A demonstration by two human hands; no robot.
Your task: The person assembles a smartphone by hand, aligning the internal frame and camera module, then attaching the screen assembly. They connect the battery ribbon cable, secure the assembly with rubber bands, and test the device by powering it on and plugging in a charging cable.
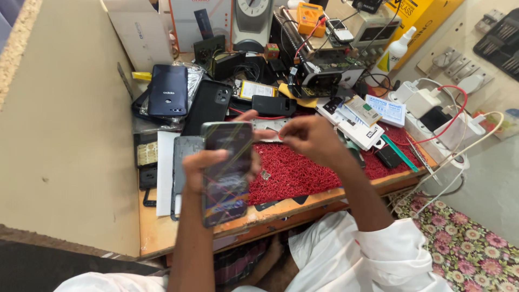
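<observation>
While a cracked smartphone [227, 173] is gripped upright at lower centre by the left hand [208, 162], screen facing up for inspection, the right hand [308, 138] is pinched shut above the red mat [303, 173].

a single view is given, taken from a head-worn camera above the seated person and tilted steeply down and forward. the wooden workbench [162, 232] is seen from close by, its far edge lying towards the top of the frame and the person's lap at the bottom.

White rolled-up sleeves [397, 243], bare forearms
</observation>
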